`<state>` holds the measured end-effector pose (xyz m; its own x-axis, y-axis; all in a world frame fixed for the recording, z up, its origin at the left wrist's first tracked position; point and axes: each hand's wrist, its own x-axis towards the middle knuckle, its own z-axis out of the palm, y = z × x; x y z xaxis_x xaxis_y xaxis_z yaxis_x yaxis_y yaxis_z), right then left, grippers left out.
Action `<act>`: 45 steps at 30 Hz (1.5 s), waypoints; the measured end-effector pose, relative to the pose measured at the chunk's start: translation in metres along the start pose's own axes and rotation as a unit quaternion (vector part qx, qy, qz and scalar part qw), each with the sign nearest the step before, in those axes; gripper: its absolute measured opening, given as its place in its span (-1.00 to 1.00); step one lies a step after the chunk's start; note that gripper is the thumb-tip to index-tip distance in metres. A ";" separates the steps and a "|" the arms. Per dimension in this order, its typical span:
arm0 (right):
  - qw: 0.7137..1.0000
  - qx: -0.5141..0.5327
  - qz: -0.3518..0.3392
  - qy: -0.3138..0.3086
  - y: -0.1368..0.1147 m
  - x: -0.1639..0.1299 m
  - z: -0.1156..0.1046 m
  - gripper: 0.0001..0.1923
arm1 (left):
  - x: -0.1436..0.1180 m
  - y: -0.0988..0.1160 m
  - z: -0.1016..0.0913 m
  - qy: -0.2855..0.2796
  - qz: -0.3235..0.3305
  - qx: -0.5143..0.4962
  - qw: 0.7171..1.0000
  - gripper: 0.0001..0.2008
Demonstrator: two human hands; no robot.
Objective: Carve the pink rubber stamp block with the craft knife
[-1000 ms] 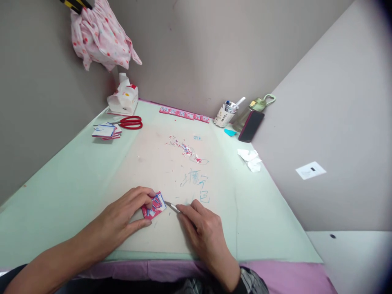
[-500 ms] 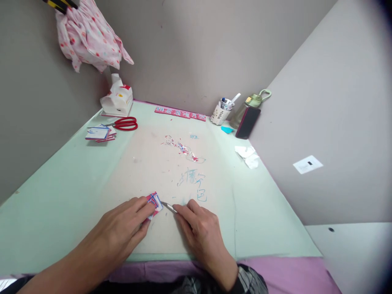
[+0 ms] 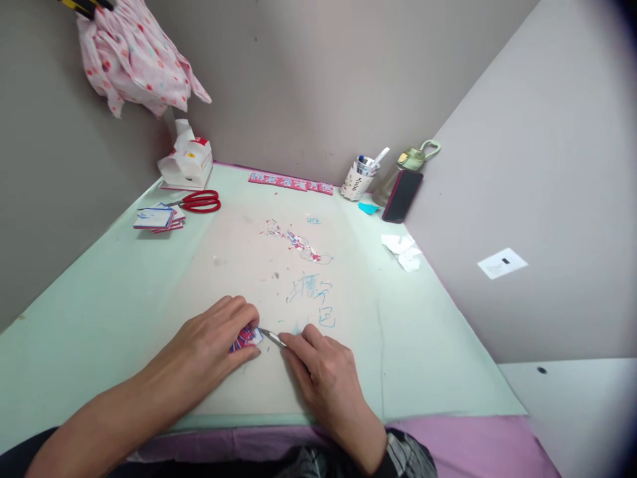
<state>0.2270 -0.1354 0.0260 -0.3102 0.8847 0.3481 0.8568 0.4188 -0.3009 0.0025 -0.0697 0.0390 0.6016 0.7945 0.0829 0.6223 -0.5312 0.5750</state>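
Note:
My left hand (image 3: 213, 338) lies flat over a small folded red, white and blue paper piece (image 3: 247, 338), pressing it onto the worn beige cutting area (image 3: 239, 272); only its right edge shows. My right hand (image 3: 323, 365) grips a thin metal craft knife (image 3: 273, 336), whose tip touches the paper's right edge. Both hands rest near the front of the pale green table (image 3: 99, 312).
Paper scraps (image 3: 293, 240) and blue handwriting (image 3: 313, 295) lie beyond the hands. Far left: a stack of cut papers (image 3: 155, 218), red scissors (image 3: 199, 200), a white tissue box (image 3: 186, 162). Far right: a pen cup (image 3: 357, 182), phone (image 3: 402, 195), bottle, crumpled tissue (image 3: 404, 251). Grey walls enclose the table.
My left hand has slid forward over the paper piece, covering most of it. The knife tip stays at the paper's right edge. The view has shifted slightly.

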 end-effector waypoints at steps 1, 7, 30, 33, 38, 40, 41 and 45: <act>1.000 0.001 0.000 0.001 0.000 0.000 0.000 -0.63 | 0.001 0.000 0.000 -0.004 0.004 0.006 1.000 -0.93; 1.000 -0.001 0.001 -0.003 0.002 0.000 0.002 -0.68 | 0.005 0.001 -0.005 -0.037 0.018 0.027 0.999 -0.87; 0.998 0.058 0.014 0.026 0.000 -0.006 -0.006 -0.66 | -0.001 -0.008 0.009 0.058 0.013 0.013 0.998 -0.76; 0.999 0.044 0.003 0.023 -0.002 -0.007 -0.007 -0.66 | 0.000 -0.008 0.010 0.068 0.023 0.028 0.997 -0.75; 0.999 0.045 -0.002 0.022 -0.002 -0.009 -0.008 -0.67 | 0.002 -0.008 0.009 0.066 0.024 0.038 0.997 -0.74; 0.998 0.050 -0.001 0.023 -0.002 -0.009 -0.008 -0.68 | 0.003 -0.009 0.009 0.062 0.021 0.041 0.997 -0.74; 0.998 0.051 0.000 0.023 -0.003 -0.009 -0.009 -0.68 | 0.003 -0.009 0.009 0.058 0.020 0.043 0.997 -0.74; 0.999 0.042 0.000 0.013 -0.006 -0.006 -0.008 -0.67 | 0.004 -0.011 0.008 0.042 0.018 0.044 0.998 -0.73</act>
<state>0.2274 -0.1450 0.0329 -0.2983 0.8800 0.3696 0.8191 0.4348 -0.3742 0.0019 -0.0629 0.0266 0.5821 0.7948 0.1720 0.6451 -0.5801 0.4973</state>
